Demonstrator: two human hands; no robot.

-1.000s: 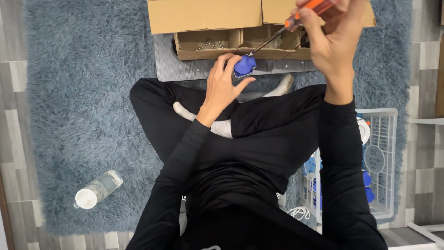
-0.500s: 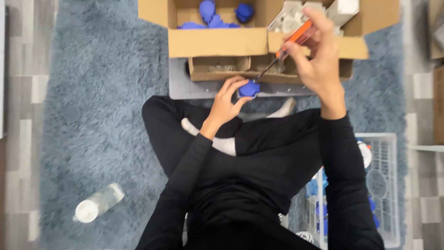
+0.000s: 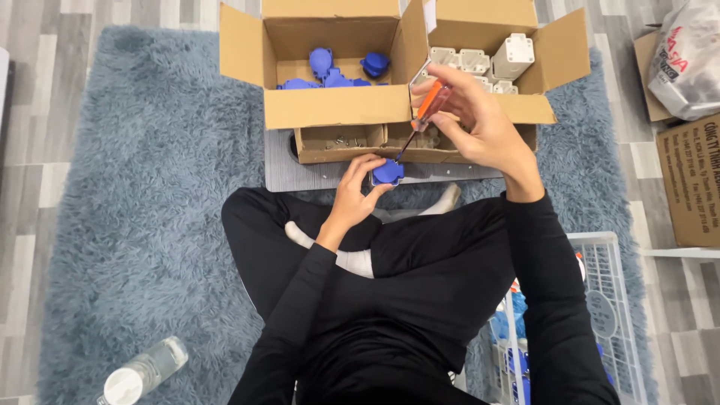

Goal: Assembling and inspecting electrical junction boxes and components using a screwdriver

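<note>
- Clear plastic bottle (image 3: 142,371) lies on the shaggy blue-grey rug (image 3: 135,225).
- Left hand (image 3: 356,187) pinches a rounded blue plastic part (image 3: 388,172) on the grey ribbed board (image 3: 300,176).
- Right hand (image 3: 480,124) grips an orange-handled screwdriver (image 3: 424,116), tip on the part.
- Cardboard boxes (image 3: 337,112) stand just behind.

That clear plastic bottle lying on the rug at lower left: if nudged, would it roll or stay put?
The bottle lies on its side and looks round, so it could roll, though the shaggy blue rug would probably stop it quickly. It looks mostly empty, so likely light. Its thin clear wall may dent under a firm squeeze.
</note>
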